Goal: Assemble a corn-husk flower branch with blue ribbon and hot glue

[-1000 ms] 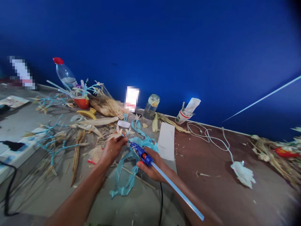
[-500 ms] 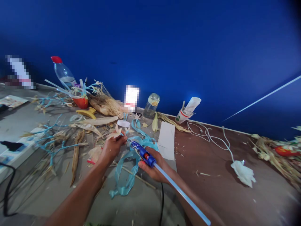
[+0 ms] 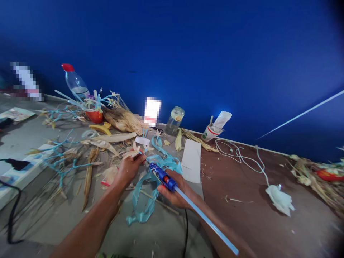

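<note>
Head view: your left hand (image 3: 129, 170) pinches a pale flower (image 3: 133, 152) in its fingertips (image 3: 143, 157). Right hand (image 3: 173, 196) is wrapped around the blue glue gun (image 3: 161, 174), nozzle (image 3: 147, 163) just beside the left fingertips, glue stick (image 3: 205, 220) jutting out back. Blue ribbon (image 3: 142, 216) lies on the table (image 3: 142, 242).

Blue glue gun (image 3: 162, 175), cream flower (image 3: 134, 151), light-blue ribbon (image 3: 138, 218), deep-blue wall (image 3: 172, 46), grey and brown counter (image 3: 255, 225), red-banded white cup (image 3: 210, 133)
</note>
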`<state>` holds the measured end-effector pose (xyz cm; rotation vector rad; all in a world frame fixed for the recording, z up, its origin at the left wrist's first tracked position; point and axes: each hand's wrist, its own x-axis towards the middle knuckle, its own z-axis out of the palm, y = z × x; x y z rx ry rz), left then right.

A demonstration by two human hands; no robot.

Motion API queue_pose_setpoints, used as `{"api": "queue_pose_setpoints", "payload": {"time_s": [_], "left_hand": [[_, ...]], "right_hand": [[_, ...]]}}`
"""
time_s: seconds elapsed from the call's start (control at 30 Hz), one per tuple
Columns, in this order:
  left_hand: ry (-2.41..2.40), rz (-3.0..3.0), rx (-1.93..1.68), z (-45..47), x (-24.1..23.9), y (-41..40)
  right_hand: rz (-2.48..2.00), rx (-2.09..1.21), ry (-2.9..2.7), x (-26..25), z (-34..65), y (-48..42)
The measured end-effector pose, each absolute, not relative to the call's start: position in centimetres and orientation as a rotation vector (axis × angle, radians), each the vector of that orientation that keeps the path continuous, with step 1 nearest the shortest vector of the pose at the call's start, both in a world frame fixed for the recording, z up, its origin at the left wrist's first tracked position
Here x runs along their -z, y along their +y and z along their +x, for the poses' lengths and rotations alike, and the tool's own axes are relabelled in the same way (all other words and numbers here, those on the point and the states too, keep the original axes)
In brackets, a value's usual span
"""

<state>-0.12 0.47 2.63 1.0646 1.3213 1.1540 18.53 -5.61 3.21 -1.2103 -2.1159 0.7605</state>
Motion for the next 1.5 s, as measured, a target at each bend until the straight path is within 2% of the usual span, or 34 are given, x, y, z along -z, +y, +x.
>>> {"api": "queue_pose_setpoints", "payload": {"time_s": [0.33, 0.63, 1.5], "left_hand": [[1.236, 1.115, -1.193, -0.2, -1.2, 0.8], [1.27, 1.081, -1.203, -0.1, -2.7, 0.5], [1.277, 1.159, -1.237, -0.3, -2.3, 0.6]], "right_hand": [[-1.216, -0.722, -2.074, -3.4, 18.4, -5.4], [-1.17, -0.705, -2.082, -3.2, 18.7, -5.3], [-1.269, -0.731, -2.069, -3.2, 18.6, -5.5]]}}
